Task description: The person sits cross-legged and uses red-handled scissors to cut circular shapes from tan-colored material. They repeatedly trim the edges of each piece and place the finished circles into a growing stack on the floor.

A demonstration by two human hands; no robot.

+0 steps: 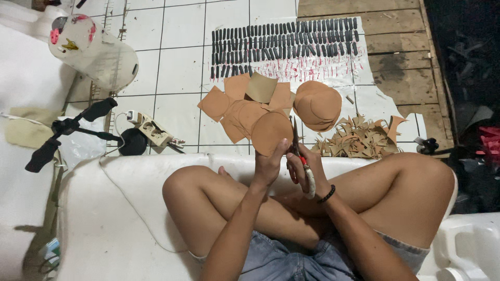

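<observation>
My left hand (pixel 268 165) pinches a round tan leather-like piece (pixel 268 131) by its lower edge, holding it up over my crossed legs. My right hand (pixel 307 166), with a dark bead bracelet on the wrist, grips scissors (pixel 298 148) whose blades point up along the disc's right edge. Behind the disc on the floor lie loose squarish tan sheets (pixel 234 101). A stack of cut tan discs (pixel 317 105) sits to their right. A heap of tan offcuts (pixel 359 140) lies further right, beside my right knee.
Rows of small dark sticks (pixel 284 44) lie on white paper at the back. A power strip (pixel 153 131) and a black tripod (pixel 67 132) are at the left, with a clear plastic container (pixel 96 49) above. Wooden boards (pixel 396 47) lie at the right. I sit on a white cushion (pixel 125 208).
</observation>
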